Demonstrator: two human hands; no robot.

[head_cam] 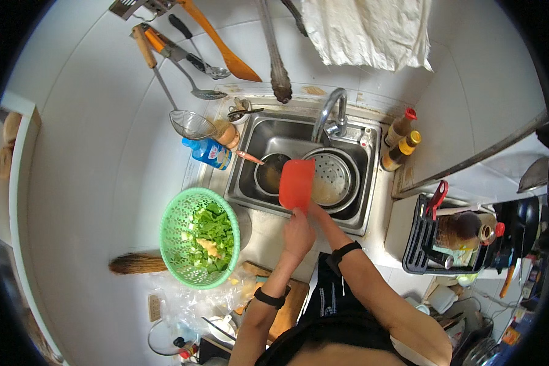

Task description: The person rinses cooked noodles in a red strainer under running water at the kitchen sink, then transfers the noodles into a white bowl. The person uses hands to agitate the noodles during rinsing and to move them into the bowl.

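Note:
A red plastic container (pixel 296 183), tipped on its side, is over the sink (pixel 297 126). My left hand (pixel 298 235) grips its near end. My right hand (pixel 318 211) reaches to its right edge, its fingers hidden behind the red plastic, so its grip cannot be seen. Below, a perforated steel steamer insert (pixel 333 167) sits in a larger round pot with cloudy water. To the left, a small pan (pixel 271 176) with an orange-red handle (pixel 250 158) holds brownish liquid. The curved faucet (pixel 329 107) stands behind; whether water runs is not visible.
Left of the sink stands a green colander (pixel 167 228) with chopped greens and ginger. A blue detergent bottle (pixel 210 153) is behind it. Two sauce bottles (pixel 400 148) stand right of the sink. A wooden board (pixel 293 297) lies near my left forearm. Utensils and a cloth (pixel 370 32) hang above.

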